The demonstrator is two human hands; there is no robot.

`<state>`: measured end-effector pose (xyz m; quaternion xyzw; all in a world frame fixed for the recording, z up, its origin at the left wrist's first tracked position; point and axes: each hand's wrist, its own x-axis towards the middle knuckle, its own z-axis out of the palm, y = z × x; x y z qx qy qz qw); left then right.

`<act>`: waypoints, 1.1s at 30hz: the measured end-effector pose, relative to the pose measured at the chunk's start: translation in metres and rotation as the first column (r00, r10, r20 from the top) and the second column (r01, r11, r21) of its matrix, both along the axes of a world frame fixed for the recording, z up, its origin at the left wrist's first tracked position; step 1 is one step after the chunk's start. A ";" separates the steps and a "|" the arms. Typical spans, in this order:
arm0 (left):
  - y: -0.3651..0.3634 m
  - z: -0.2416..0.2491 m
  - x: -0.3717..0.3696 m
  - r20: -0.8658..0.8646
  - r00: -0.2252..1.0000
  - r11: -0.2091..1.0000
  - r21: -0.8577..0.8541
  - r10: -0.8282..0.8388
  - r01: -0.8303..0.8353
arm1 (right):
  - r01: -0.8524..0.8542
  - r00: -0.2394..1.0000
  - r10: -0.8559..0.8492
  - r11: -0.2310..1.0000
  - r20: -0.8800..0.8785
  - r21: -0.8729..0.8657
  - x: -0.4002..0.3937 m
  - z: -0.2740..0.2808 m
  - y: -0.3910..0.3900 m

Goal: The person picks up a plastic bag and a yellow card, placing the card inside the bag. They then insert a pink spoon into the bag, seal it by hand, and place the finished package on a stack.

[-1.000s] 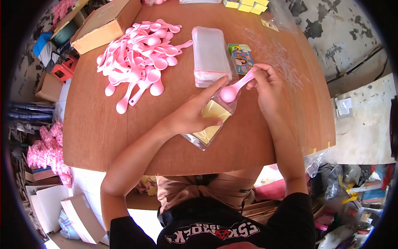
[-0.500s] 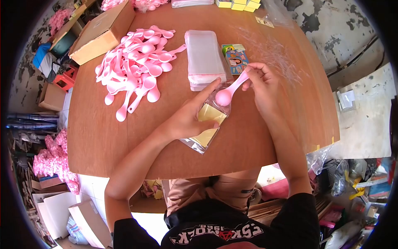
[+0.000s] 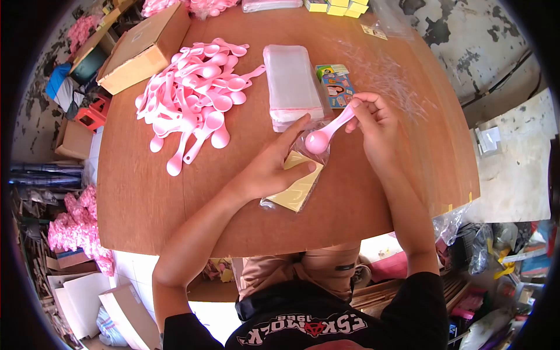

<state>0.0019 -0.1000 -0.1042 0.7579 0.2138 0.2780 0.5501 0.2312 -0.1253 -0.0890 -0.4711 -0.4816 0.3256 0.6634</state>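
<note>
My right hand pinches the handle of a pink plastic spoon, whose bowl sits at the open mouth of a clear plastic bag. A yellow card lies inside that bag. My left hand holds the bag near its mouth, forefinger stretched toward the spoon's bowl. The bag rests on the brown wooden table.
A heap of pink spoons lies at the back left. A stack of clear bags and a small printed card sit behind my hands. A cardboard box stands far left, yellow packs at the far edge.
The bag has shifted a little toward me and turned under my left hand. The spoon's bowl stays at the bag's mouth, slightly lower.
</note>
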 end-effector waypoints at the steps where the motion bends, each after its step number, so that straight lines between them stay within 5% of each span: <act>1: 0.001 -0.002 0.000 0.000 1.000 1.000 -0.003 0.002 -0.002 | -0.002 1.000 0.002 1.000 0.000 -0.003 0.000 0.001 0.000; 4: 0.001 -0.007 0.002 0.027 1.000 0.999 0.051 0.005 -0.006 | -0.030 1.000 0.030 0.999 0.005 -0.039 -0.003 0.001 -0.002; 10: -0.001 -0.007 0.002 0.061 0.997 0.986 -0.153 -0.057 0.066 | -0.077 0.997 0.079 0.993 0.022 -0.088 -0.010 0.005 -0.006; 16: 0.005 -0.017 0.006 0.097 0.995 0.995 0.095 0.011 -0.021 | -0.042 0.999 0.042 0.999 -0.017 -0.031 0.000 0.001 -0.002; 19: 0.003 -0.012 0.004 0.046 0.999 0.998 0.063 0.011 -0.014 | -0.077 0.992 0.071 0.996 -0.109 -0.052 0.001 -0.002 -0.001; 24: 0.001 0.003 0.001 -0.051 0.996 0.988 -0.137 -0.073 0.065 | -0.071 0.997 0.073 0.994 0.027 -0.077 -0.005 -0.002 -0.002; 33: 0.002 -0.004 0.002 0.002 0.996 0.977 -0.195 -0.086 0.084 | -0.060 0.997 0.062 0.997 0.039 -0.041 -0.005 -0.003 -0.003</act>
